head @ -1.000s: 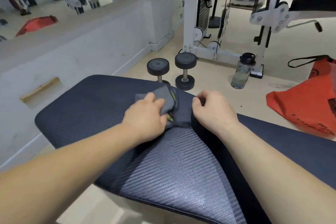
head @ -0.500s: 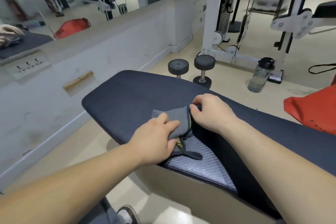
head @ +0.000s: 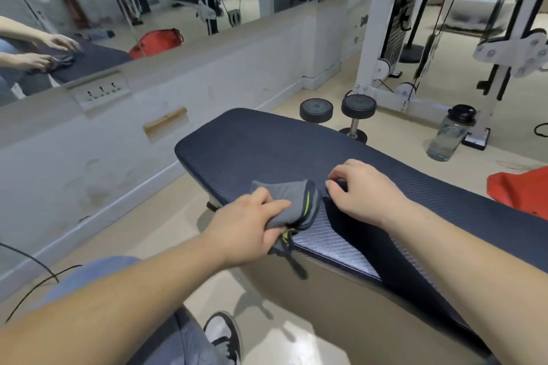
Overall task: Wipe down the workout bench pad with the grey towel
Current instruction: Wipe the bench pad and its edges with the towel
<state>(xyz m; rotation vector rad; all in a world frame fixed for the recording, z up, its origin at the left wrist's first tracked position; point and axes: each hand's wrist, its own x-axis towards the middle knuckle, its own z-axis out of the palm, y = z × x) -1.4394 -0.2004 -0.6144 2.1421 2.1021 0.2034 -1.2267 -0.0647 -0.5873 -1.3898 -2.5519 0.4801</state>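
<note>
Grey towel (head: 284, 198) is lying at the pad's (head: 267, 142) near edge, left hand (head: 246, 231) gripping it. Right hand (head: 364, 192) is curling alongside, hold unclear.

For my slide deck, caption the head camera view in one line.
Left hand grips grey towel on the bench pad; right hand rests curled beside it.
</note>
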